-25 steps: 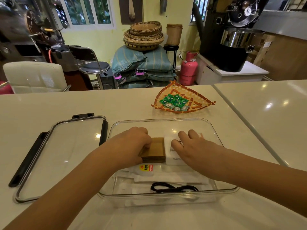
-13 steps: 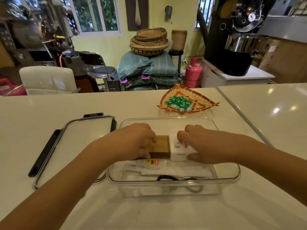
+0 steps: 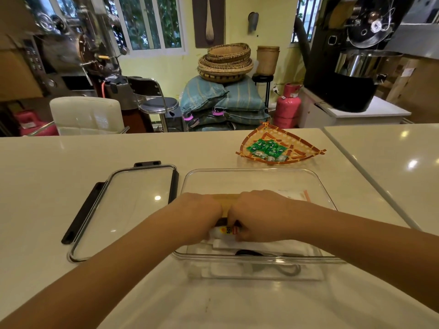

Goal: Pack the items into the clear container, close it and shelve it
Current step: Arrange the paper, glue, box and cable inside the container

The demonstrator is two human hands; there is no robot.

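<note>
left hand [image 3: 199, 216] grip curled on brown box [image 3: 225, 201] | right hand [image 3: 259, 216] grip pinching glue tube [image 3: 225, 231]

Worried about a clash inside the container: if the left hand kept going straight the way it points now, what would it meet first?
Probably the right hand: the left hand points rightward inside the clear container, over the brown box, and the two look almost touching, though depth is unclear.

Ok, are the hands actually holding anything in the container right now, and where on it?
Both hands are down inside the clear container, closing on the small glue tube. The right fingers meet its cap end; a firm hold cannot be told.
</note>
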